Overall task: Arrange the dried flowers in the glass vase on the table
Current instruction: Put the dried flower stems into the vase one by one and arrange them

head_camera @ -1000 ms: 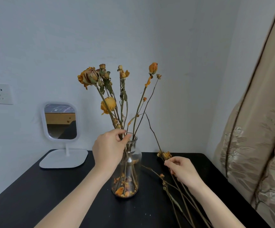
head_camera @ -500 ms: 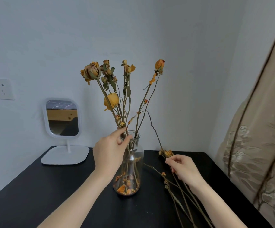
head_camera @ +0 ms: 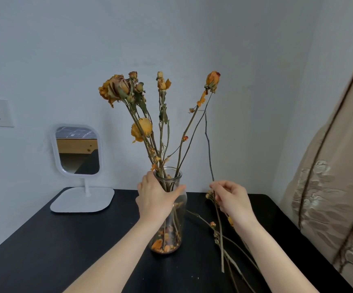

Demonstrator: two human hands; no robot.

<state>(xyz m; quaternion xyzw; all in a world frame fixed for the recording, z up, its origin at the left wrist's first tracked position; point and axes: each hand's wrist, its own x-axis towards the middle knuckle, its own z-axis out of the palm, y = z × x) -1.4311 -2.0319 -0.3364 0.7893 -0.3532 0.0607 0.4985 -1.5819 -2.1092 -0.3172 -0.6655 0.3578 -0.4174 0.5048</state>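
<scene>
Since a second ago your right hand (head_camera: 232, 199) has come up off the black table (head_camera: 65, 250), lifting a bare dried stem (head_camera: 209, 149) that lay slanted among the loose ones; it now stands almost upright, its tip high against the wall and its lower end just above or on the tabletop; you cannot tell which. Your left hand (head_camera: 154, 199) has dropped from the stems at the mouth to the neck of the glass vase (head_camera: 169, 240). That hand now grips the neck, thumb hooked round the right side and fingers round the left, forearm reaching in from the lower left. Your right hand pinches the stem between thumb and fingertips, the remaining fingers loosely curled, wrist raised just right of the vase and clear of it. The vase stands upright mid-table, holding the dried roses (head_camera: 116, 89), with fallen petals (head_camera: 160, 244) in its base. More loose stems (head_camera: 213, 224) lie on the table under your right forearm. A white standing mirror (head_camera: 77, 151) sits at the back left, a curtain (head_camera: 329, 187) hangs at right.
</scene>
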